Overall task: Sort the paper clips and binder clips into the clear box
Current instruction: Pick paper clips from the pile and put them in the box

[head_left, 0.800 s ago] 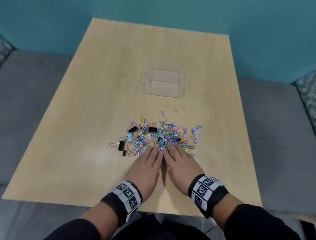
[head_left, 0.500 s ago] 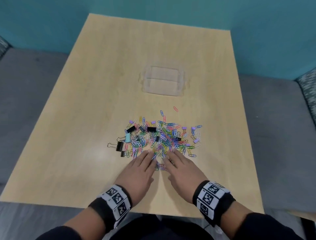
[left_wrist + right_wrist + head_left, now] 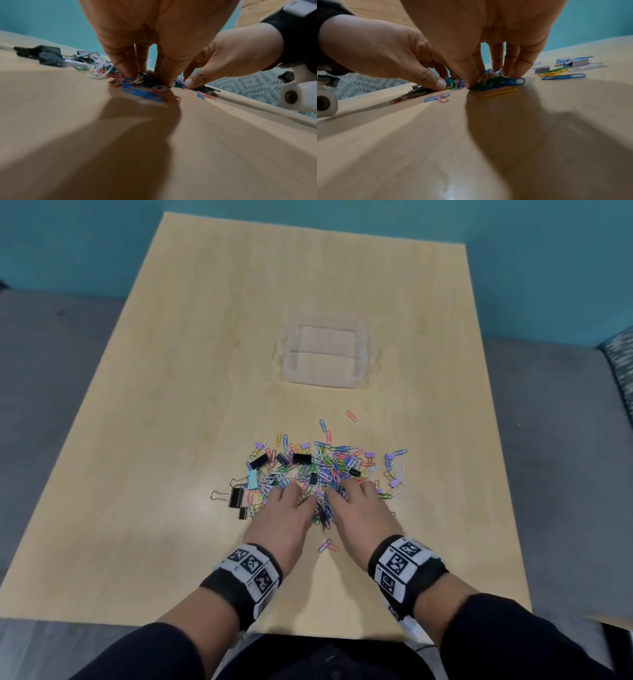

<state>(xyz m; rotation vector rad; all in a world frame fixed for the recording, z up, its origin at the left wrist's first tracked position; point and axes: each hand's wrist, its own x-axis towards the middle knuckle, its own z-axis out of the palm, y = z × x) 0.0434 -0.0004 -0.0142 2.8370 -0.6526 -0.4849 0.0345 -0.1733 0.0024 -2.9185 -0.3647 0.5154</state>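
Under both fingers [image 3: 294, 491], paper clips [image 3: 334, 463]

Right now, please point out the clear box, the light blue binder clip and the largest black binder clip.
clear box [image 3: 323, 385]: head view, its near wall.
light blue binder clip [image 3: 252, 478]: head view, middle of its body.
largest black binder clip [image 3: 236, 497]: head view, its black body.

Mixed coloured clips [image 3: 325, 467] heaped mid-table; clear box [image 3: 325, 356] beyond, seemingly empty.

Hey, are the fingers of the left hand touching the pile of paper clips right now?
Touching. The left wrist view shows the left hand's fingers pressed down into the pile of paper clips on the table.
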